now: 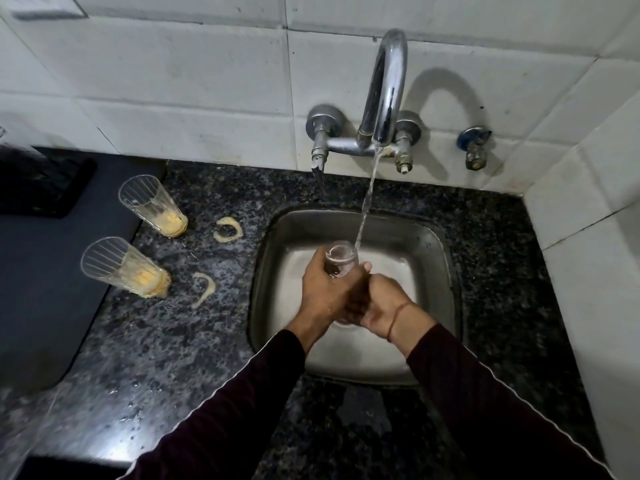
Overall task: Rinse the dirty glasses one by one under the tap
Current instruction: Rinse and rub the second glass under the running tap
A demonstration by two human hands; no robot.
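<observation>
Two dark sleeves are seen coming in from the bottom edge, over the speckled granite surface [145, 358]. Both hands meet over the steel sink [433, 271]. The left hand [325, 289] is wrapped round the side of a clear glass [341, 259], fingers curled on it. The right hand [377, 303], with a thread band at the wrist, is closed round the glass's lower part; the exact finger placement is hidden by the left hand. The glass is held above the basin, mouth tilted up toward the tap, and the water stream [367, 199] is met at its rim. Left of the sink, two ribbed dirty glasses are stood upright on the surface, the nearer glass [124, 268] and the farther glass [152, 206], each with yellow residue at the bottom. Two yellowish ring marks [227, 230] are left just beside them. At the back, the chrome tap [384, 98] is mounted on the white tiled wall [173, 81], and it is running.
</observation>
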